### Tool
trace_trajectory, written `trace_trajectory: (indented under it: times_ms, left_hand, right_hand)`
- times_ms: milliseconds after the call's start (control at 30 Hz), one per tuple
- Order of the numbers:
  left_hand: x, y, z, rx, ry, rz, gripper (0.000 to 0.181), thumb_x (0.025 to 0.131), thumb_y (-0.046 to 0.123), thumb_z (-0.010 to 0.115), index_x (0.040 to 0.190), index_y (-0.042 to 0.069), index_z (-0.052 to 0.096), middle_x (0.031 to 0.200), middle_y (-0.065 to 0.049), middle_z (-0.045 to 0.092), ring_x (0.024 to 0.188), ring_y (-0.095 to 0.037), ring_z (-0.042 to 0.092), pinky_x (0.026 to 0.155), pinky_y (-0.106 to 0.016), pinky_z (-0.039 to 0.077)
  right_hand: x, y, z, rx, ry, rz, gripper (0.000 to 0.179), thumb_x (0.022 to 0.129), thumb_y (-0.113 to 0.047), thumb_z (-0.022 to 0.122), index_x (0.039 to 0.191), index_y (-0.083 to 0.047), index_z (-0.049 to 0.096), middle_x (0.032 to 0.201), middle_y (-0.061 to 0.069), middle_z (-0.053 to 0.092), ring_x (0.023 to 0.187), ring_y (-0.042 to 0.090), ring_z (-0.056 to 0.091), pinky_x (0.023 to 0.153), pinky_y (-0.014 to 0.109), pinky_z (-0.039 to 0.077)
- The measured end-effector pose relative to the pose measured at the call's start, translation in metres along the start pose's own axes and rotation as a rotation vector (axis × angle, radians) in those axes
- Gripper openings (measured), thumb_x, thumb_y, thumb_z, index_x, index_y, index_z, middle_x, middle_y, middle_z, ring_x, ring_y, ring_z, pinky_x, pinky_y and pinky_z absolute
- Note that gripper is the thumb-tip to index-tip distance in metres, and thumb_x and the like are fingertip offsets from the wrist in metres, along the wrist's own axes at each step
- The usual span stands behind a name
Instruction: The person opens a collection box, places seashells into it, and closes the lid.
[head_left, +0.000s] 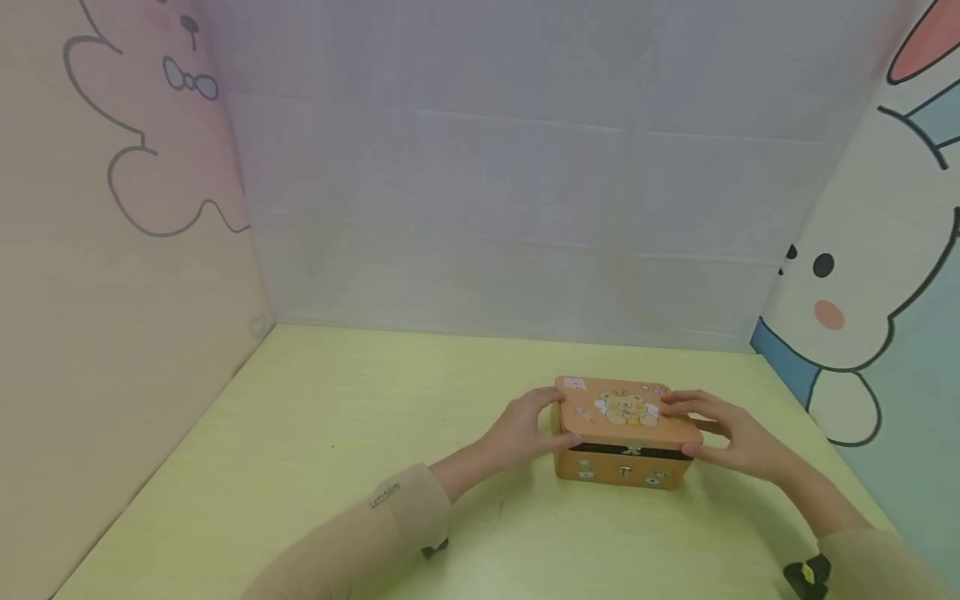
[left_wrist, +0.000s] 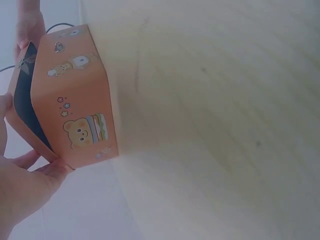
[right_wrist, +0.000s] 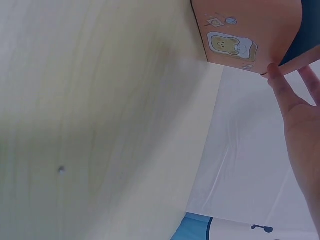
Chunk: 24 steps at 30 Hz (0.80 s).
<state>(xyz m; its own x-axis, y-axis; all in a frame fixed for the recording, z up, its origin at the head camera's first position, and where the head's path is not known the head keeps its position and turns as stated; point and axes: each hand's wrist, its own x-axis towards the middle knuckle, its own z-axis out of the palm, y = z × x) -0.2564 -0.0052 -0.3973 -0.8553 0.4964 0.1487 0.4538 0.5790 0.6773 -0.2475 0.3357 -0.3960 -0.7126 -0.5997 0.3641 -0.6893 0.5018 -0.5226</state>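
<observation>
An orange hinged box with bear pictures stands on the right side of the table, its front latch facing me. Its lid is raised a little, and a dark gap shows along the front. My left hand holds the lid's left end, thumb at the front corner and fingers toward the back. At the opposite end, my right hand holds the lid with its thumb near the front right corner. In the left wrist view, a wedge-shaped opening shows under the lid; the contents are hidden.
The pale yellow table meets a whitish back wall. Side panels stand close by, with a pink cartoon animal on the left and a white one on the right, near my right hand.
</observation>
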Motion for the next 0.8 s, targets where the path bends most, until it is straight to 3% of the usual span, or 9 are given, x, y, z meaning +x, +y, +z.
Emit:
trace_trajectory:
  times_ms: [300, 467, 567, 667, 800]
  left_hand:
    - [0.005, 0.002, -0.007, -0.045, -0.009, -0.005, 0.068, 0.085, 0.052, 0.062, 0.138, 0.013, 0.047, 0.139, -0.002, 0.050, 0.125, -0.021, 0.049, 0.100, -0.034, 0.044]
    - [0.005, 0.006, -0.008, -0.044, -0.001, 0.023, 0.062, 0.087, 0.050, 0.060, 0.136, 0.015, 0.050, 0.137, -0.001, 0.053, 0.123, -0.020, 0.051, 0.099, -0.033, 0.045]
    - [0.008, 0.006, -0.006, -0.051, 0.022, 0.003, 0.054, 0.090, 0.046, 0.059, 0.132, 0.011, 0.054, 0.132, -0.003, 0.056, 0.120, -0.021, 0.054, 0.097, -0.032, 0.046]
    - [0.011, 0.004, -0.004, -0.105, 0.036, -0.044, 0.047, 0.092, 0.039, 0.058, 0.126, 0.006, 0.059, 0.128, -0.007, 0.060, 0.116, -0.022, 0.058, 0.093, -0.029, 0.049]
    - [0.017, 0.003, -0.006, -0.181, 0.013, -0.111, 0.045, 0.091, 0.036, 0.062, 0.125, 0.007, 0.060, 0.128, -0.009, 0.060, 0.115, -0.025, 0.059, 0.088, -0.029, 0.052]
  right_hand:
    - [0.004, -0.005, -0.006, 0.015, 0.000, 0.036, 0.047, 0.084, 0.001, 0.065, 0.129, -0.009, 0.054, 0.133, 0.021, 0.048, 0.127, -0.005, 0.038, 0.083, 0.026, 0.053]
    - [0.005, -0.010, -0.006, -0.070, 0.032, 0.028, 0.046, 0.083, -0.002, 0.067, 0.126, -0.012, 0.057, 0.130, 0.016, 0.053, 0.125, -0.004, 0.041, 0.084, 0.020, 0.050]
    - [0.008, -0.015, -0.003, -0.147, 0.071, -0.013, 0.046, 0.078, -0.006, 0.074, 0.121, -0.015, 0.061, 0.123, 0.009, 0.060, 0.122, 0.001, 0.047, 0.092, 0.010, 0.039]
    - [0.015, -0.019, 0.006, -0.198, 0.111, -0.111, 0.046, 0.072, -0.001, 0.077, 0.114, -0.014, 0.065, 0.115, 0.005, 0.064, 0.116, 0.006, 0.053, 0.097, 0.004, 0.029]
    - [0.021, -0.021, 0.020, -0.230, 0.136, -0.229, 0.043, 0.070, 0.005, 0.076, 0.108, -0.011, 0.068, 0.112, 0.008, 0.065, 0.114, 0.008, 0.055, 0.093, 0.004, 0.035]
